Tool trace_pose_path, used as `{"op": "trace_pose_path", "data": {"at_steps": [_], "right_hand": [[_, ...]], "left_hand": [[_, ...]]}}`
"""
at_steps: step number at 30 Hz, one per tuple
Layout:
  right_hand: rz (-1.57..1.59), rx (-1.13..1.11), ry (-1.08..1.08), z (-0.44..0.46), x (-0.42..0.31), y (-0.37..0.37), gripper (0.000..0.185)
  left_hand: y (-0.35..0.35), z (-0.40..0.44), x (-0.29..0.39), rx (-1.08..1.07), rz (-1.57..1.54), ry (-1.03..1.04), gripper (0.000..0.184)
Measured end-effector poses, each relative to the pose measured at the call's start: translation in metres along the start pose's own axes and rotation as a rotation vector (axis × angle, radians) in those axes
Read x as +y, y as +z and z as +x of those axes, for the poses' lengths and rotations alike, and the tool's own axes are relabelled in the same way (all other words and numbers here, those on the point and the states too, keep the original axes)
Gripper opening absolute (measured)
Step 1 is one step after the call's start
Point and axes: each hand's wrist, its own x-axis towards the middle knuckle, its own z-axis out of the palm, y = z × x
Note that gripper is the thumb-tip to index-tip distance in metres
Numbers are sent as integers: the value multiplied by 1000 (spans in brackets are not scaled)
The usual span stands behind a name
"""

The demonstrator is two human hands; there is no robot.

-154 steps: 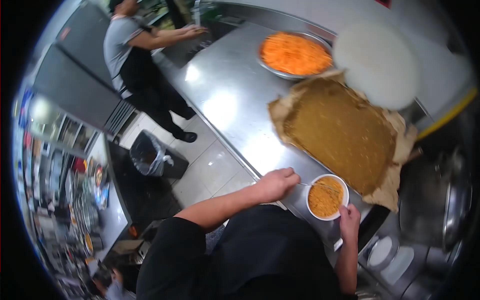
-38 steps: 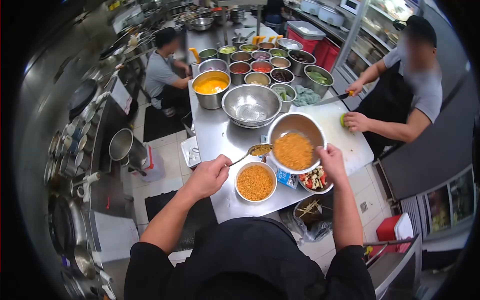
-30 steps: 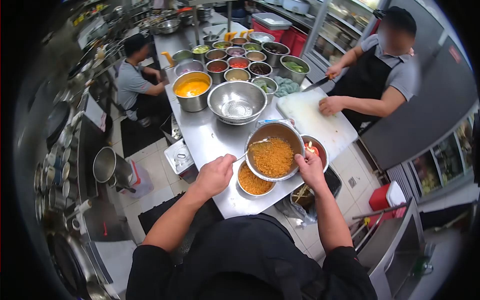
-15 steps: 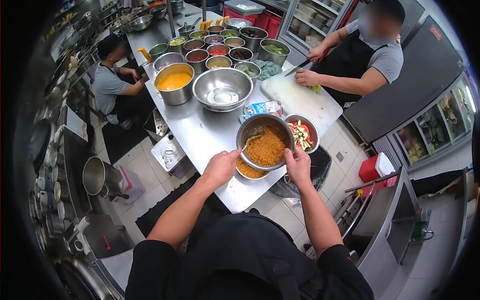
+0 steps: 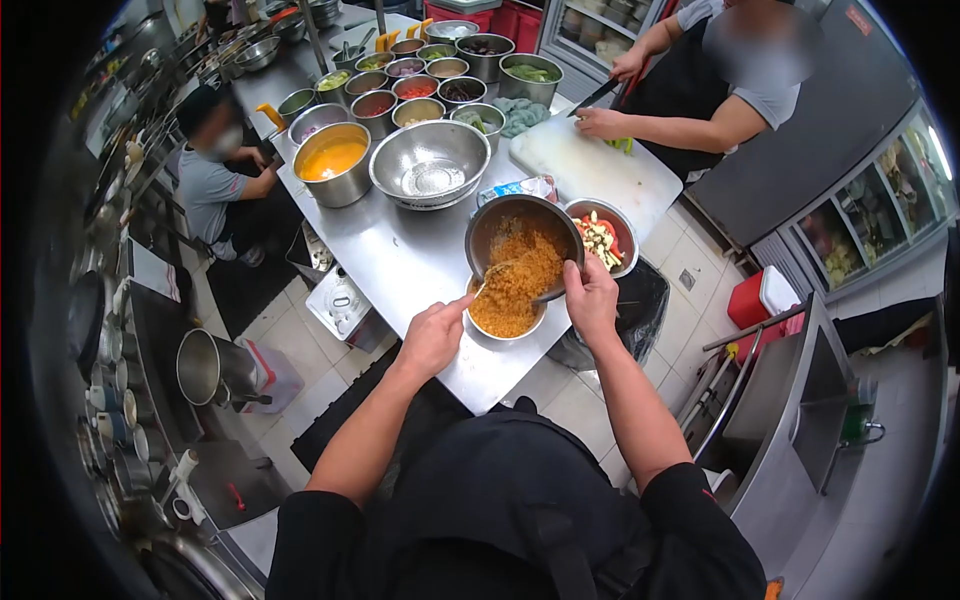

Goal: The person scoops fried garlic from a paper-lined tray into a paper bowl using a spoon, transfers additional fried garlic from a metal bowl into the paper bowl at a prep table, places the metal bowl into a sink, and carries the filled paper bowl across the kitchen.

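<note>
My right hand (image 5: 592, 298) is closed on the rim of a metal bowl (image 5: 494, 228), which is tilted toward me. Orange-brown crumbly food (image 5: 528, 262) slides from it into a second metal bowl (image 5: 541, 318) on the table below. In my left hand (image 5: 436, 338) is the thin handle of a spoon (image 5: 480, 289); its head is buried in the food, so its exact shape is hidden. Just right of the tilted bowl stands a bowl of cut red and pale vegetables (image 5: 606, 240). A blue and white packet (image 5: 520, 190) lies behind it.
Beyond are an empty steel bowl (image 5: 430, 165), a pot of orange liquid (image 5: 335, 165) and several ingredient tins (image 5: 415, 88). A co-worker (image 5: 700, 100) cuts greens with a knife (image 5: 597, 95) on a white board (image 5: 600, 165). Another person (image 5: 215, 180) sits low at left.
The upper bowl has tipped further toward me, and its food now runs into the lower bowl. My left hand has moved slightly left and down with the spoon.
</note>
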Motion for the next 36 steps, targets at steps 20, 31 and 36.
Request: {"op": "trace_pose_path", "data": {"at_steps": [20, 31, 36], "right_hand": [[6, 40, 34, -4, 1, 10, 17], [-44, 124, -69, -4, 5, 15, 23], [-28, 126, -56, -7, 4, 15, 21]], "left_hand": [[6, 53, 25, 95, 197, 263, 38], [-5, 34, 6, -54, 366, 166, 40], [-17, 24, 0, -100, 360, 112, 41]]}}
